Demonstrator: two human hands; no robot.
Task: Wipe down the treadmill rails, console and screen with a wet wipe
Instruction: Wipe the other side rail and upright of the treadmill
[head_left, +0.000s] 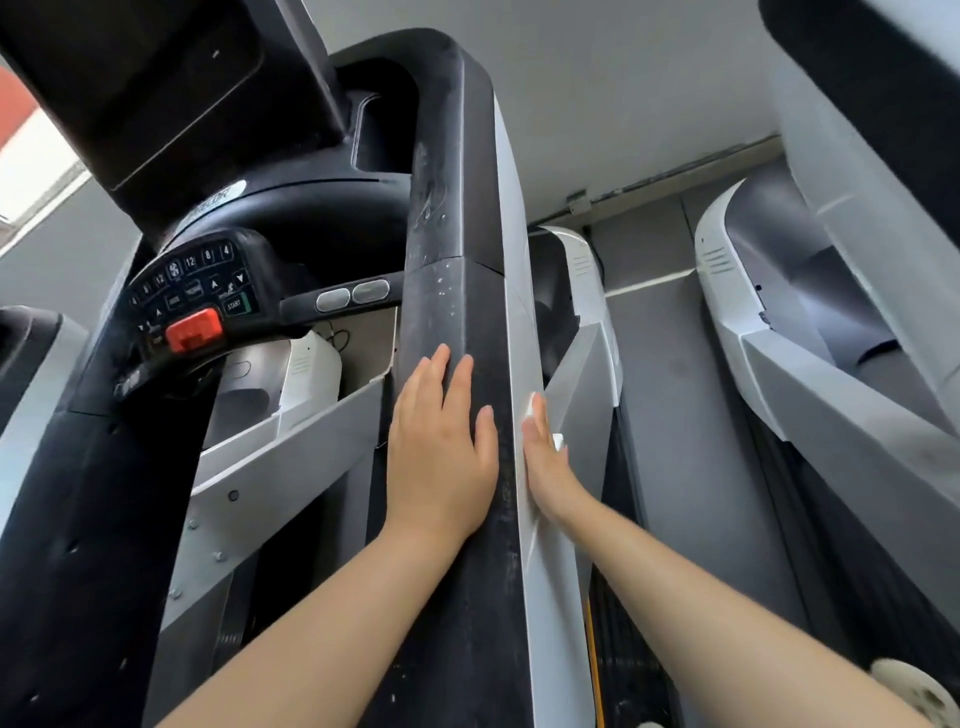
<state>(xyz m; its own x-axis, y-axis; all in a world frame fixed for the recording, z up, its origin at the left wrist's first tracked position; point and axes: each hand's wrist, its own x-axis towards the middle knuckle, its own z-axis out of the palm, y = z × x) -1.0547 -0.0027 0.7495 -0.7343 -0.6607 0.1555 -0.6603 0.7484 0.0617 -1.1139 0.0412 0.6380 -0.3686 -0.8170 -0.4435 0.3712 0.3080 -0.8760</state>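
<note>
wiping right rail (457, 312) side: right hand (545, 462) flat, pressing wet wipe (558, 441); left hand (441, 447) flat, empty. rail top dusty; console (192, 296), screen (135, 78) look pending.

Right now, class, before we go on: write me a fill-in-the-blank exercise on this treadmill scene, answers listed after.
1. The left hand lies flat on the black ____.
2. The right hand presses a white ____ against the rail's grey side.
3. The stop button on the console is ____.

Missing words: rail; wipe; red

Head camera looks forward and down, close over the treadmill rail (457, 312).
</note>
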